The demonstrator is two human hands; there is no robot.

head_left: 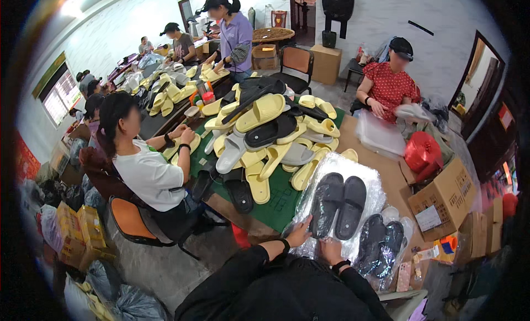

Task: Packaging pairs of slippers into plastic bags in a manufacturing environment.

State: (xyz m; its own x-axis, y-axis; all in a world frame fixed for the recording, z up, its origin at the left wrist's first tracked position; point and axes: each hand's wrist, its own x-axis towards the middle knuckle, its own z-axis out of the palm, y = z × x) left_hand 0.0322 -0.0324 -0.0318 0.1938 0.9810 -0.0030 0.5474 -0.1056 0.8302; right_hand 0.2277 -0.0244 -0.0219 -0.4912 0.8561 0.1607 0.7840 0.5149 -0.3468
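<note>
A pair of black slide slippers [351, 208] lies side by side, soles down and heels toward me, on crinkled clear plastic bags [374, 180]. I cannot tell if the slippers are inside the top bag. My left hand [298, 233] is closed at the bag's near left edge, its fingertips against the left slipper's heel. Just below the heels, my right hand [331, 251] pinches the bag's near edge, its fingertips partly hidden. Right of it rests another black pair wrapped in clear plastic [380, 243].
A big heap of yellow, grey and black slippers [268, 136] covers the green mat [284, 208] ahead. At right stand a cardboard box [444, 196], a red twine roll [423, 152] and a phone [404, 275]. Co-workers sit at left [146, 172] and far right [391, 86].
</note>
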